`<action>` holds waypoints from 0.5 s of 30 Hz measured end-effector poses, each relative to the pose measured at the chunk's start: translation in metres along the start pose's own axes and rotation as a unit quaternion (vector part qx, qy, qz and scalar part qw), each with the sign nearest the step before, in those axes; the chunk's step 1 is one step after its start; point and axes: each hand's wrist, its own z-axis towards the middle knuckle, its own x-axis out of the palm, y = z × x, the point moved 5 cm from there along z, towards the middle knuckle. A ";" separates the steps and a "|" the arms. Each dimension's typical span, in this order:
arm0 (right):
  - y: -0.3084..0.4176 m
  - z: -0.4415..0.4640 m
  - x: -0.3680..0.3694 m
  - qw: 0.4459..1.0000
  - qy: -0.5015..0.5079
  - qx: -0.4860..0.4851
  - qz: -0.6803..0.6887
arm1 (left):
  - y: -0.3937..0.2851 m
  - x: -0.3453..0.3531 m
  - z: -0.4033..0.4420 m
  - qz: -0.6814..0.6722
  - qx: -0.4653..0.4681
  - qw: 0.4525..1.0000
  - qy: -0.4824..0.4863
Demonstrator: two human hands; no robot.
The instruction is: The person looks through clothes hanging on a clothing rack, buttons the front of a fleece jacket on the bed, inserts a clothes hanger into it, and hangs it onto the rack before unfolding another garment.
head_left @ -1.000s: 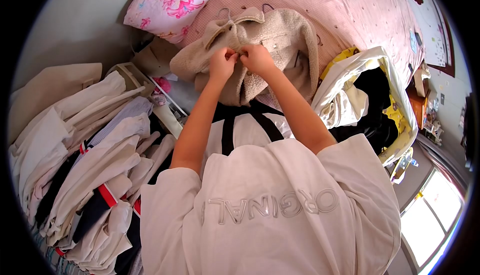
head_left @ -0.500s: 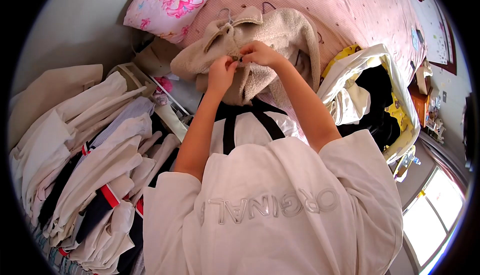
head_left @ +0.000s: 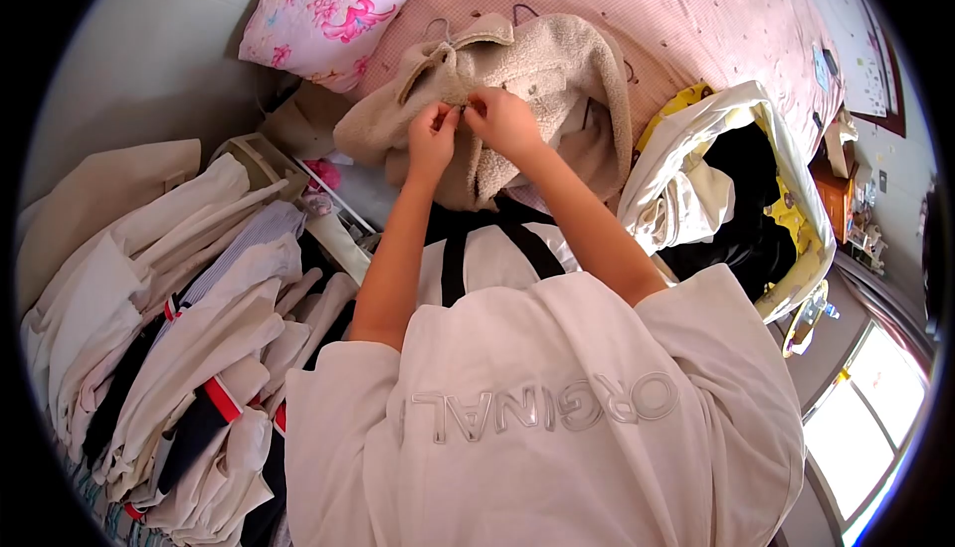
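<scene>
A beige fleece coat (head_left: 567, 65) lies on the bed with a hanger (head_left: 438, 26) showing at its collar. My left hand (head_left: 431, 139) pinches the front edge of the coat, thumb and fingers together. Close beside it, fingertips nearly meeting, my right hand (head_left: 504, 123) is closed on the same edge. A small dark spot, perhaps a button, shows between the fingertips; the fingers mostly cover it. Part of a second hanger (head_left: 524, 12) sticks out behind the coat.
To the left hang many garments (head_left: 189, 338) in a dense row. A floral pillow (head_left: 333, 10) rests on the pink bedspread (head_left: 696, 10). On the right stands a yellow-and-white fabric basket (head_left: 811, 219) with black and white clothes inside.
Both hands have shifted slightly; my right hand has come lower and its fingers are more curled beside my left. The coat stays in place, with the whole view a little shifted.
</scene>
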 end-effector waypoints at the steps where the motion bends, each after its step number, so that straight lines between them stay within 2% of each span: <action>1: 0.003 -0.003 0.000 0.999 -0.026 -0.015 -0.028 | 0.001 0.001 -0.001 0.003 -0.002 1.000 -0.005; 4: 0.002 -0.005 0.004 0.999 -0.015 -0.011 -0.038 | 0.008 0.001 -0.005 -0.007 -0.011 1.000 -0.013; 7: -0.003 -0.003 0.008 0.998 -0.030 -0.058 -0.019 | 0.009 0.002 -0.005 -0.003 -0.001 1.000 -0.017; 10: -0.025 0.002 0.019 0.973 0.064 0.054 0.216 | -0.002 0.001 -0.006 0.046 0.050 0.998 -0.015; 13: -0.025 0.008 0.015 0.955 0.152 0.055 0.249 | -0.014 -0.001 -0.006 0.097 0.109 0.989 -0.007; 15: -0.035 0.011 0.023 0.945 0.165 0.058 0.275 | -0.018 -0.001 -0.009 0.114 0.125 0.986 -0.003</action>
